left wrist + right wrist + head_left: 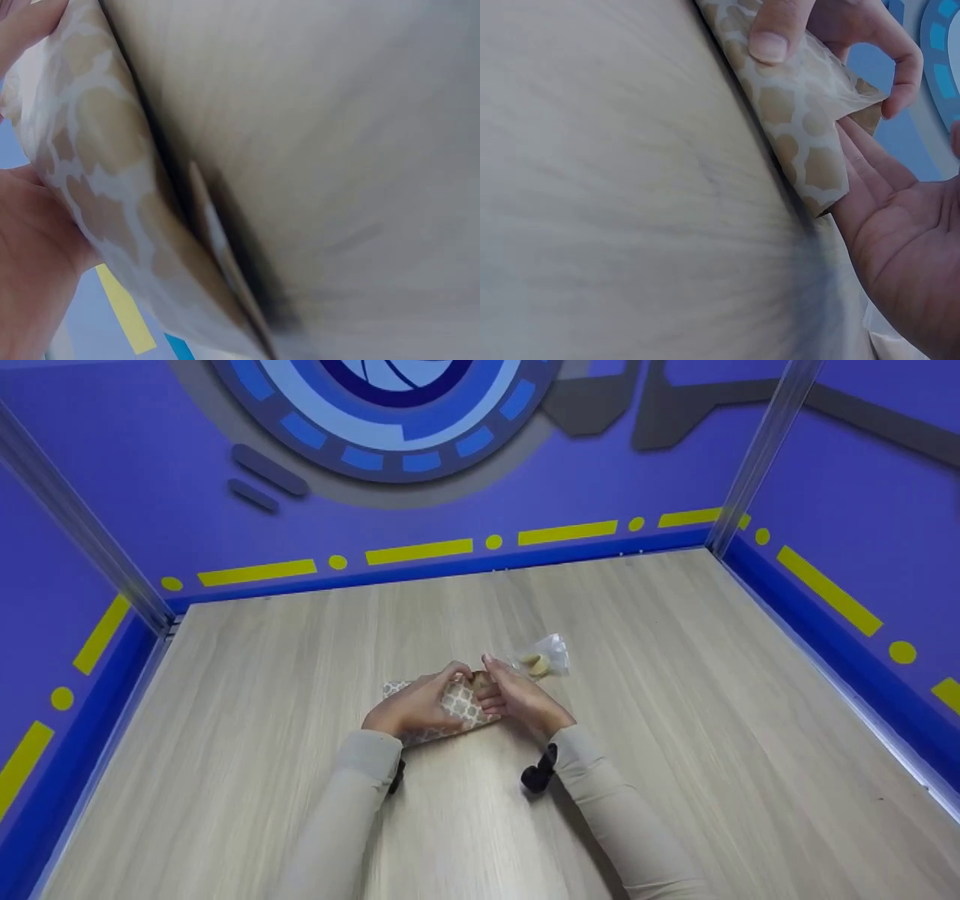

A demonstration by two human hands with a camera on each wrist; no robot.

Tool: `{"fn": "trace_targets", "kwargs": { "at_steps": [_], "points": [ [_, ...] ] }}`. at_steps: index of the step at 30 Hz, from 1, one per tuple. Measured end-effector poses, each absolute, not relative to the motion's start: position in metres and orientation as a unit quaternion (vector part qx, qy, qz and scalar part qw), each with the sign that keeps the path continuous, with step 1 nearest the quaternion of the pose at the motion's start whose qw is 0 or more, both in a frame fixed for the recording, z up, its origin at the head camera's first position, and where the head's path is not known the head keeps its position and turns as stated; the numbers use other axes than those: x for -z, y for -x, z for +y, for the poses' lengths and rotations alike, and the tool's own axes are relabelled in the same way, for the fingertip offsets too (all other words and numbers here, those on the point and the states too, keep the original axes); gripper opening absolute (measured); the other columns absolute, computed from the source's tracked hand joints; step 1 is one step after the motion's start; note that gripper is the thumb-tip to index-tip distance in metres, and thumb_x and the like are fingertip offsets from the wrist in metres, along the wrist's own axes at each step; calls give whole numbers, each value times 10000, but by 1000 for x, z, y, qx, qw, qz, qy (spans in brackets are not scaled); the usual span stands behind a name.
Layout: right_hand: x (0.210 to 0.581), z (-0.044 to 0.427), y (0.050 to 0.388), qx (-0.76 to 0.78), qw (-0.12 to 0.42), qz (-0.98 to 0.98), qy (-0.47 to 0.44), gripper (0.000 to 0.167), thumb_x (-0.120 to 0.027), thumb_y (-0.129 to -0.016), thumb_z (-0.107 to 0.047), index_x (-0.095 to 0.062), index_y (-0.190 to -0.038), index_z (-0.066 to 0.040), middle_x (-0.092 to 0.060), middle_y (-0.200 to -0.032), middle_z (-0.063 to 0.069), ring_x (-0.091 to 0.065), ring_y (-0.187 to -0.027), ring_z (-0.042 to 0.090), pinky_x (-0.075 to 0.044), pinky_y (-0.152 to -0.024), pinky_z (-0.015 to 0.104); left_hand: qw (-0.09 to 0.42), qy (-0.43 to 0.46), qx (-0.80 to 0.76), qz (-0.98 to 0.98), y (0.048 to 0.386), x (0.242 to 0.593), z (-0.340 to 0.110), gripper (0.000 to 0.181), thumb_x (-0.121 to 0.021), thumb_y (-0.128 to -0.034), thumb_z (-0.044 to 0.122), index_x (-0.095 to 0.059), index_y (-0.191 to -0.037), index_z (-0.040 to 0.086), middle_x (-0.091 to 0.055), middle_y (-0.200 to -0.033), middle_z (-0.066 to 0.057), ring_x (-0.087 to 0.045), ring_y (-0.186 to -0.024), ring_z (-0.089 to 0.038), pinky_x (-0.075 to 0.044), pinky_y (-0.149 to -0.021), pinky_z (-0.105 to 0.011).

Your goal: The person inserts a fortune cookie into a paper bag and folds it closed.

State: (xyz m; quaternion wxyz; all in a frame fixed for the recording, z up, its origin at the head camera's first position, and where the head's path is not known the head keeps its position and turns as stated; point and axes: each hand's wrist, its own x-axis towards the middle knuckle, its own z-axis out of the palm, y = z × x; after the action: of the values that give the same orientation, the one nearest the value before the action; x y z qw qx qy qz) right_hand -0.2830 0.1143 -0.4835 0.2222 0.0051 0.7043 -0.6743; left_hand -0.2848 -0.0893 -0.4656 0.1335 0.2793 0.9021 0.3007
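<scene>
A flat bag with a beige-and-white lattice pattern [461, 703] lies at a slant under both hands. My left hand [420, 706] grips it; in the right wrist view that hand's thumb presses the patterned face [778, 107] and a finger holds the lifted edge. My right hand [527, 701] is at the bag's right end with fairly straight fingers [870, 161], their tips hidden at its opening. Whether they hold anything inside cannot be told. The left wrist view shows the bag's side [105, 176] close up, with part of my left hand [37, 259] against it.
Just beyond my right hand lies a clear plastic bag [556, 649] with small yellowish pieces [538, 665] in it. The wooden tabletop [300, 660] is bounded by blue-purple panels [420, 525] at the back and sides. Both sleeved wrists carry black devices [538, 774].
</scene>
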Motion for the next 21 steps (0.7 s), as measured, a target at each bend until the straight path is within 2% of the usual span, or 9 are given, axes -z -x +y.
{"fn": "trace_targets", "kwargs": {
  "at_steps": [5,9,15,21],
  "points": [
    [483,119,283,683,216,698,14,627,-429,-995,-470,-336,-1450,-48,-642,-949,94,-652,-810,169,-549,-784,313,132,-281,-297,903,285,466,-89,688,-813,-737,274,-409,-1293,298,-616,-1163,-56,-555,-875,-197,-454,-778,-345],
    [481,123,284,680,215,699,40,583,-427,-1021,-364,-300,-1468,-12,-676,-975,144,-683,-798,161,-559,-800,329,135,-277,-294,905,284,466,-89,688,-807,-738,287,-404,-1295,306,-613,-1149,-48,-549,-873,-198,-452,-759,-345],
    [478,132,286,670,210,706,96,519,-452,-1021,-264,-361,-1422,52,-661,-1114,251,-696,-880,188,-547,-851,357,135,-266,-291,909,285,466,-89,701,-806,-733,286,-395,-1298,334,-602,-1183,-52,-540,-916,-201,-448,-799,-362],
    [476,139,286,663,204,711,110,439,-482,-998,-167,-431,-1370,59,-666,-1099,220,-683,-938,232,-544,-854,371,135,-266,-287,911,285,465,-90,705,-806,-732,284,-391,-1298,344,-603,-1177,-65,-542,-911,-207,-450,-793,-364]
  ]
}}
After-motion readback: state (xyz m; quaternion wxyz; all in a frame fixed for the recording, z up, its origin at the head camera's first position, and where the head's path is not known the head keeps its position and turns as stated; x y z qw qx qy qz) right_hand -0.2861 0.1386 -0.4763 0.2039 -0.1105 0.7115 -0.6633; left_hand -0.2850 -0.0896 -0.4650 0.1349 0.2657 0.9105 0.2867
